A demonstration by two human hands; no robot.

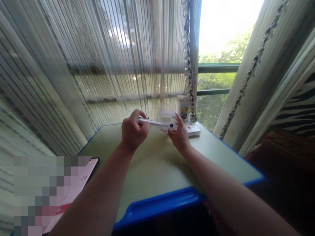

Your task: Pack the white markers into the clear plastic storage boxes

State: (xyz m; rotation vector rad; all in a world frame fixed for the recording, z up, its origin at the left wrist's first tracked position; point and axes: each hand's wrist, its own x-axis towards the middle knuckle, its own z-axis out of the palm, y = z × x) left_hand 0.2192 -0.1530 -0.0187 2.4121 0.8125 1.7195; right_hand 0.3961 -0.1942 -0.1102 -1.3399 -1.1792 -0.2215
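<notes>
My left hand [135, 127] is closed around a slim white pen [154, 122] with a teal band near the fingers. The pen points right, toward a clear plastic box [167, 114] at the far side of the table. Thumb and fingers of my right hand [180, 133] curl around the right side of that box. A round purple spot [171, 125] shows between the pen's far end and my right fingers; I cannot tell which thing it belongs to. What the box holds is hard to make out.
Behind my right hand lies a flat white box [193, 129], with a clear container with a label [183, 108] standing beyond it. The pale table [152, 167] has a blue raised edge [164, 201]. A phone or tablet [85, 177] is at left. Curtains hang close behind.
</notes>
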